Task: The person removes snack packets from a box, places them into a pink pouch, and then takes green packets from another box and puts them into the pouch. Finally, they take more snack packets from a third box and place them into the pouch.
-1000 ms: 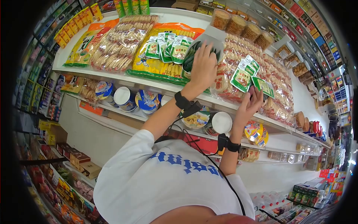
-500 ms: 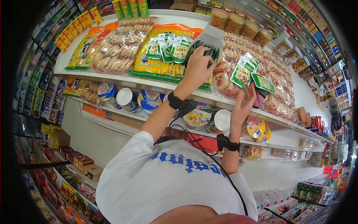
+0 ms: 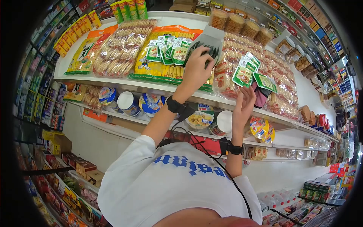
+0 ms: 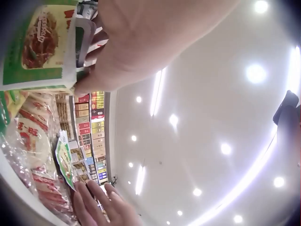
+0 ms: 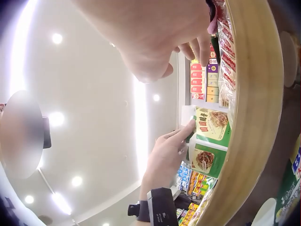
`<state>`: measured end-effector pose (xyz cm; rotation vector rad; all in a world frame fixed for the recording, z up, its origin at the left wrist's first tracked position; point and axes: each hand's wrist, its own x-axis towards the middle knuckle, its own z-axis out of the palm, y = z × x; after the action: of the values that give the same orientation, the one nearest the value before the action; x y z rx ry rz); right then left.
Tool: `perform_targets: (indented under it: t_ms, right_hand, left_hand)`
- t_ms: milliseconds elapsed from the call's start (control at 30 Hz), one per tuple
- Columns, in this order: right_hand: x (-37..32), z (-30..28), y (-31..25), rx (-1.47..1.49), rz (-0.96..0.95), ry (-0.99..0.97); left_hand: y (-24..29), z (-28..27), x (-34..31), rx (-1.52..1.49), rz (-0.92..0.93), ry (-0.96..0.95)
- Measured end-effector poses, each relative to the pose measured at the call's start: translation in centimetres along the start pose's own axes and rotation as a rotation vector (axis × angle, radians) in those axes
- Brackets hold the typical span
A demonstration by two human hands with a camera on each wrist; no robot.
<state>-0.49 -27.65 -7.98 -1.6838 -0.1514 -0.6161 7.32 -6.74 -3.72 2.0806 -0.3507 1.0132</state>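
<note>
In the head view, my left hand (image 3: 198,70) reaches into an open box (image 3: 212,34) of dark green packets (image 3: 207,51); its fingertips are hidden inside. The right wrist view shows this hand (image 5: 162,157) over the printed box (image 5: 214,125). My right hand (image 3: 244,106), fingers loosely bent and holding nothing visible, is just below a green-and-white packet (image 3: 266,82) and a pink-and-black item (image 3: 261,96). More such packets (image 3: 244,73) lie to its upper left, on bagged crackers. Another group of packets (image 3: 179,51) lies left of the box on a yellow bag (image 3: 145,70).
A white shelf edge (image 3: 117,84) runs below the goods. Round tubs of crackers (image 3: 234,23) stand behind the box, with green cans (image 3: 130,9) at the back left. Instant noodle tubs (image 3: 200,115) sit on the lower shelf, and a cable (image 3: 230,181) hangs across the shirt.
My left hand has shifted slightly within the box opening, its fingers more bent. My right hand has drawn down and left from the packets, uncovering the pink-and-black item.
</note>
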Motion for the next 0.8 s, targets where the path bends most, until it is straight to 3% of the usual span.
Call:
perform_targets:
  t_ms: [133,233,333,400,467,500,600,633,733,767,800]
  right_hand:
    - [0.1,-0.3,0.0,0.027,0.015,-0.043]
    - [0.3,-0.4,-2.5,0.43,0.142,-0.22]
    - [-0.8,0.5,-2.7,0.948,0.412,-0.169]
    - [-0.8,-0.6,-0.8,0.697,0.402,-0.193]
    - [-0.6,-0.9,0.1,0.512,0.393,-0.153]
    - [-0.4,0.0,-2.2,0.482,0.365,-0.06]
    - [-0.2,-1.3,-0.8,0.367,0.322,-0.14]
    - [-0.4,-1.4,-1.1,0.407,0.344,-0.199]
    - [-1.4,-0.5,-2.5,0.312,0.262,-0.384]
    - [-1.5,-0.2,-3.5,0.228,0.249,-0.496]
    - [-1.4,-0.2,-3.5,0.122,0.205,-0.519]
  left_hand:
    - [3.2,-1.8,1.0,-0.136,0.011,0.236]
    - [6.0,-2.5,-1.0,-0.336,0.066,0.015]
    - [7.6,-2.3,-4.7,-0.319,0.292,-0.326]
    - [8.2,-2.3,-6.0,-0.325,0.366,-0.539]
    - [7.9,-2.9,-6.4,-0.437,0.253,-0.446]
    - [7.8,-3.3,-6.4,-0.491,0.196,-0.397]
    - [8.2,-4.4,-6.1,-0.376,-0.027,-0.098]
    - [8.1,-4.5,-5.9,-0.356,-0.108,-0.104]
    - [6.7,-3.4,-7.0,-0.94,-0.422,-0.306]
    - [5.0,-3.5,-8.1,-0.83,-0.529,-0.509]
    - [5.1,-3.8,-8.2,-0.864,-0.578,-0.501]
